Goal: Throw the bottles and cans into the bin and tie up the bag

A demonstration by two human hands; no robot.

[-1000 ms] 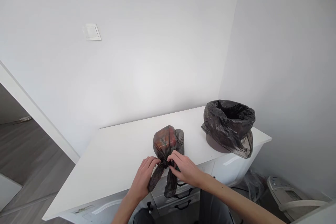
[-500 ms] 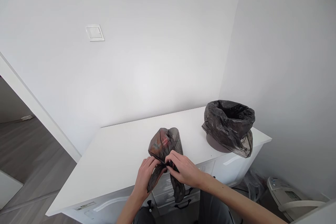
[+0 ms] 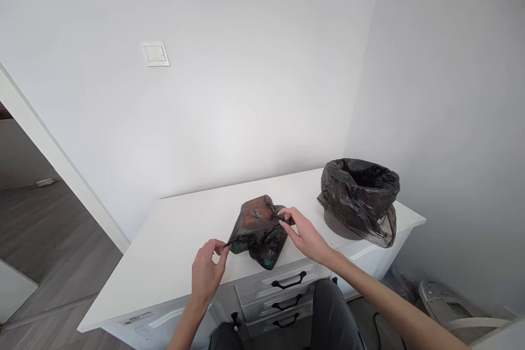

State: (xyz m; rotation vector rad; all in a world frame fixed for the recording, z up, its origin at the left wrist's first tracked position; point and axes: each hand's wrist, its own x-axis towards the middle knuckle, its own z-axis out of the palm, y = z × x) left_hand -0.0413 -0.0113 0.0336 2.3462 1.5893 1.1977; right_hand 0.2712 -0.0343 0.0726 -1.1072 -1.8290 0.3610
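A small dark plastic bag (image 3: 258, 227) with reddish and green contents lies on the white desk (image 3: 176, 246) near its front edge. My left hand (image 3: 207, 270) pinches one loose end of the bag at its left side. On the right side, my right hand (image 3: 305, 232) pinches the other end. The two ends are stretched apart across the bag.
A round bin lined with a black bag (image 3: 360, 197) stands open at the desk's right end. Drawers with black handles (image 3: 289, 284) are below the desk front. A white appliance (image 3: 451, 306) sits on the floor at right. A wall switch (image 3: 155, 53) is on the wall above.
Both hands were together at the bag's neck, with the ends hanging over the desk edge. Now the hands have moved apart, pulling the ends sideways, and the bag lies flatter on the desk.
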